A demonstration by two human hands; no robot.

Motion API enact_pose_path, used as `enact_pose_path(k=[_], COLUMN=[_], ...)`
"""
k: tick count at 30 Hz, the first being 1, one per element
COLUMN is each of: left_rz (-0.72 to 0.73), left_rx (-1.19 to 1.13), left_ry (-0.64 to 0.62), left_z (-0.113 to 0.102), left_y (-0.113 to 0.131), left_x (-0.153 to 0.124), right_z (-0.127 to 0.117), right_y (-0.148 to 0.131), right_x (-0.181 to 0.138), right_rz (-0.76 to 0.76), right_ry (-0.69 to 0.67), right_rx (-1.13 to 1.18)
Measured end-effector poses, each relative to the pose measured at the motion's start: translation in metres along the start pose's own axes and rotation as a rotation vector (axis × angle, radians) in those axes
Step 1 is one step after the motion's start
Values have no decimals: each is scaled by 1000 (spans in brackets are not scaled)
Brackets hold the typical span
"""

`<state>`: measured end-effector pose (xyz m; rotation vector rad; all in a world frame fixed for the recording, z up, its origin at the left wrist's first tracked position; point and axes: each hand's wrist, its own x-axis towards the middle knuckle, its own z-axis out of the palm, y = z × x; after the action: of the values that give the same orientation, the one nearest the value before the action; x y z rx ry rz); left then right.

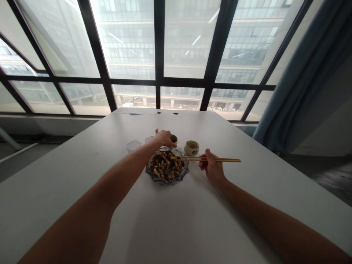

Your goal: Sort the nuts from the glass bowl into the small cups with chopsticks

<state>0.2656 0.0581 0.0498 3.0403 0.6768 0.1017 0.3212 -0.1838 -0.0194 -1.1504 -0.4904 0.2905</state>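
My left hand (pixel 165 138) reaches past the bowl, its fingers closed round a small ceramic cup (pixel 173 138) whose dark inside shows. My right hand (pixel 213 167) grips a pair of wooden chopsticks (pixel 220 160). Their tips point left over a scalloped glass bowl (pixel 167 181), touching or just above its contents. Peanuts and dark seeds or shells (pixel 166 165) fill this bowl; I cannot make out a single piece between the tips. A cream ceramic cup (pixel 191 147) with a dark written character stands upright between the bowl and my right hand.
Two clear plastic containers (pixel 134 145) stand left of the bowl, one partly behind my left arm. At the far end of the white table (pixel 90 154) lie papers (pixel 137 110) and two small dark round things (pixel 176 113). Windows rise behind; a blue curtain (pixel 291 84) hangs right.
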Motion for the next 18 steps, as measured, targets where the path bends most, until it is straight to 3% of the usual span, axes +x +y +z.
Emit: enact_pose_path(k=[3,7,10,15,18], left_rz=[197,274,192,-69,-82], left_rx=[94,110,88,-3,-34], left_ry=[221,279,229,-18,-57], left_z=[2,0,0,1,0], left_y=[-4,-4,-1,-1,4], left_x=[-8,-13,-10,1,4], right_z=[0,-1,0,-3,-13], right_y=[0,0,0,-14,-31], right_x=[0,-1,-1,17,36], right_rz=[3,-1,-14,-50,-92], right_ry=[-5,-6,-8,49,119], right_rx=[-6,-18,-12,46,102])
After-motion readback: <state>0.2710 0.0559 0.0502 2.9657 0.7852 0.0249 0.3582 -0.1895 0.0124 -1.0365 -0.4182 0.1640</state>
